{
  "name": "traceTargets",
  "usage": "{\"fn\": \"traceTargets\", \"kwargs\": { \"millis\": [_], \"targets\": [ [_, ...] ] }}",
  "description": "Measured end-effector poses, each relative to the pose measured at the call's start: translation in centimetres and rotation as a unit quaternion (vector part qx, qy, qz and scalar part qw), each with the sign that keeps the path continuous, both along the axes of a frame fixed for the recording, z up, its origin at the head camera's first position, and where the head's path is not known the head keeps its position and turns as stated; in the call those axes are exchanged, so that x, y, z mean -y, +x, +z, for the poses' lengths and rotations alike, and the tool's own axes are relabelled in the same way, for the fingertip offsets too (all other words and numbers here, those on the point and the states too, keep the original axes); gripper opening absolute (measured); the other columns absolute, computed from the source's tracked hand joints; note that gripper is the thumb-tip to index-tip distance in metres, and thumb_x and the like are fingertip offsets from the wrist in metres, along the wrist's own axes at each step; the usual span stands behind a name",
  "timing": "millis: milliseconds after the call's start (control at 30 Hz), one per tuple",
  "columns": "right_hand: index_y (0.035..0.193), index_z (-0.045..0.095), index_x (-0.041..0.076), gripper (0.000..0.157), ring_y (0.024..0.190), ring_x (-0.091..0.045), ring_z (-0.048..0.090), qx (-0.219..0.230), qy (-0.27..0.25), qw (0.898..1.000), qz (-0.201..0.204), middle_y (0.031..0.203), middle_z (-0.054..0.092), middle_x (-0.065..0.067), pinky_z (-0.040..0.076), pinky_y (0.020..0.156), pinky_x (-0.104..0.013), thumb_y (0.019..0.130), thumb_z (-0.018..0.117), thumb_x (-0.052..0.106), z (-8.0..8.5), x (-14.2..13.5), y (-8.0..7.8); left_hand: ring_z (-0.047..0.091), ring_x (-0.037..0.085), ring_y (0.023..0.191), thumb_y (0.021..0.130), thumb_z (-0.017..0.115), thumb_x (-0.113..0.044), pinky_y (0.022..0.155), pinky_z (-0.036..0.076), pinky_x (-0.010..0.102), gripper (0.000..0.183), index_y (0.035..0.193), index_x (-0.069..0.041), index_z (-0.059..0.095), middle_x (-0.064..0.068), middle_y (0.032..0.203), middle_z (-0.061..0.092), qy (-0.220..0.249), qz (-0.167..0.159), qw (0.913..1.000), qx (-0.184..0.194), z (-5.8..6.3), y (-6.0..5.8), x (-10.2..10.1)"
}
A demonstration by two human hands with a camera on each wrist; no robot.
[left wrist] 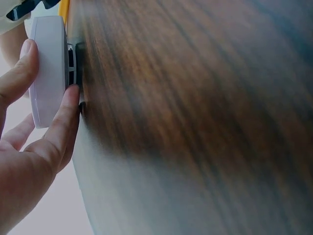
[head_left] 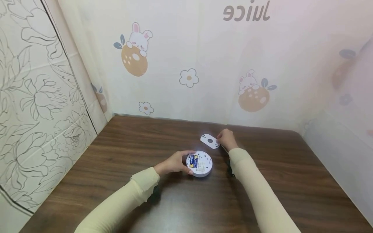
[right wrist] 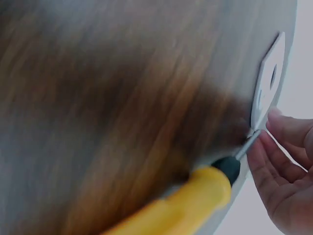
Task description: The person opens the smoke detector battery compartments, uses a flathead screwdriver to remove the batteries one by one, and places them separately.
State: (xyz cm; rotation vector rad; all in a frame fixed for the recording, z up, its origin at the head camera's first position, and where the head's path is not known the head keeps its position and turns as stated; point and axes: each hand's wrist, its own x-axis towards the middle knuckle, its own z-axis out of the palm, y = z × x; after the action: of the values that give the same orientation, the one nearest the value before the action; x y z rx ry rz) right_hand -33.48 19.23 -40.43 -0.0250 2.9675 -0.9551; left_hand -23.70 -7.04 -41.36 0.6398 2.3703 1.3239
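Note:
My left hand grips a round white smoke alarm from its left side, thumb and fingers at opposite edges. Its back faces up, with blue-and-yellow batteries showing inside. The left wrist view has the alarm edge-on, a slotted rim low by the table. Farther back, my right hand pinches the right end of a flat white mounting plate with a round hole. Beside those fingers, the right wrist view has the metal shaft of a yellow-and-black screwdriver. The right forearm mostly hides that tool in the head view.
Both hands work above a dark brown wooden table. A printed curtain hangs along its back edge, and a flower-patterned panel stands at the left.

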Motion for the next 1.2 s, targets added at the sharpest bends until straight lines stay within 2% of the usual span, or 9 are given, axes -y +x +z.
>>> {"fn": "traceTargets", "kwargs": {
  "millis": [433,600,700,833,1033,1200],
  "targets": [
    [0.101,0.069,-0.006,0.023,0.088,-0.032,0.061,0.033,0.039,0.998,0.044,0.099,0.067,-0.021,0.053,0.081,-0.046,0.089,0.066,0.013,2.5,-1.1,2.4,0.045,0.027,0.121,0.072,0.084,-0.012,0.109,0.033,0.047,0.078,0.141,-0.013,0.047,0.012,0.138,0.048,-0.003,-0.011,0.9999,-0.005,0.4,0.0,-0.5],
    [0.103,0.067,-0.006,0.025,0.080,-0.029,0.059,0.069,0.031,0.996,0.044,0.095,0.065,-0.019,0.054,0.072,-0.041,0.088,0.067,0.014,3.2,-1.3,3.7,0.044,0.028,0.124,0.072,0.084,-0.013,0.109,0.032,0.051,0.077,0.140,-0.013,0.048,0.012,0.138,0.048,-0.011,-0.004,0.9999,-0.011,0.1,0.2,-0.6],
    [0.109,0.063,-0.008,0.031,0.080,-0.029,0.058,0.091,0.026,0.995,0.037,0.098,0.063,-0.019,0.055,0.071,-0.040,0.088,0.067,0.014,3.4,-1.5,4.4,0.044,0.028,0.125,0.072,0.085,-0.015,0.109,0.032,0.052,0.077,0.140,-0.014,0.048,0.012,0.139,0.047,-0.011,-0.004,0.9999,-0.011,0.0,0.2,-0.6],
    [0.116,0.057,-0.009,0.040,0.086,-0.030,0.058,0.102,0.036,0.994,0.033,0.105,0.060,-0.022,0.056,0.076,-0.043,0.088,0.068,0.017,3.2,-1.9,5.2,0.043,0.029,0.126,0.071,0.085,-0.015,0.110,0.030,0.052,0.077,0.140,-0.014,0.048,0.012,0.140,0.047,-0.008,-0.004,0.9999,-0.011,0.0,0.2,-0.6],
    [0.116,0.056,-0.010,0.046,0.084,-0.030,0.058,0.100,0.091,0.990,0.049,0.104,0.060,-0.023,0.055,0.079,-0.046,0.087,0.070,0.022,2.9,-2.8,6.2,0.042,0.030,0.127,0.071,0.085,-0.014,0.109,0.030,0.054,0.078,0.140,-0.013,0.048,0.013,0.139,0.047,-0.001,-0.002,1.0000,-0.004,0.1,0.3,-0.5],
    [0.115,0.055,-0.012,0.049,0.079,-0.029,0.057,0.103,0.108,0.988,0.040,0.102,0.060,-0.023,0.056,0.077,-0.045,0.087,0.071,0.025,2.6,-3.5,7.4,0.043,0.030,0.127,0.071,0.085,-0.014,0.109,0.031,0.052,0.078,0.140,-0.013,0.048,0.013,0.137,0.048,0.005,-0.006,1.0000,-0.001,0.2,0.3,-0.5]
  ]
}}
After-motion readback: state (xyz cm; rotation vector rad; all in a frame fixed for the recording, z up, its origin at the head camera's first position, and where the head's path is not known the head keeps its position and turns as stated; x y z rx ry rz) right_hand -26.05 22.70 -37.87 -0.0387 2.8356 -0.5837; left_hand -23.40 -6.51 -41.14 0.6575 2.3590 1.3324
